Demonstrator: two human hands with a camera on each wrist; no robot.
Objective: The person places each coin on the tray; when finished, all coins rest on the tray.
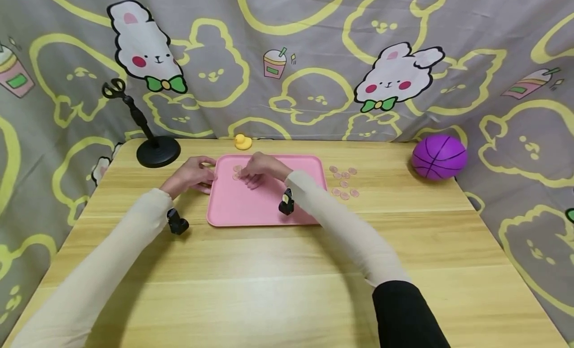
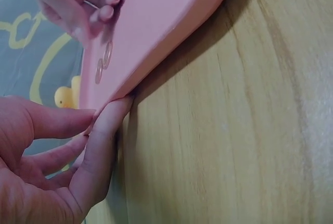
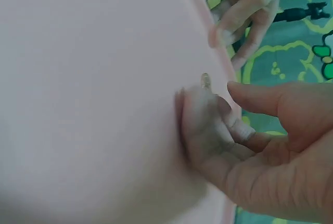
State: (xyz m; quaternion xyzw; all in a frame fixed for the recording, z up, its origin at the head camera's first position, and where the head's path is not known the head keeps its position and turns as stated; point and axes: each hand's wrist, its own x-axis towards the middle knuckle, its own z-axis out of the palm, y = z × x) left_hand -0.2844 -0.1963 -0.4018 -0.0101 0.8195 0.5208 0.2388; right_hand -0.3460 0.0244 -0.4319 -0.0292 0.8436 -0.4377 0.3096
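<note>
A pink tray point(image 1: 251, 208) lies flat on the wooden table point(image 1: 287, 268). The left hand point(image 1: 190, 176) rests at the tray's left edge, with its straight fingers point(image 2: 104, 135) touching the rim. The right hand point(image 1: 262, 169) is over the far left part of the tray, its fingers bent down onto the tray floor. A small clear pink disc point(image 3: 205, 81) sits at its fingertips, but I cannot tell if the hand is pinching it or only touching it. Two more discs point(image 2: 103, 62) lie on the tray close by. A bunch of pink discs point(image 1: 343, 182) lies on the table just right of the tray. A yellow duck point(image 1: 242, 142) sits behind the tray. A purple ball point(image 1: 439, 156) and a black stand point(image 1: 154, 148) are well apart, at the far corners.
</note>
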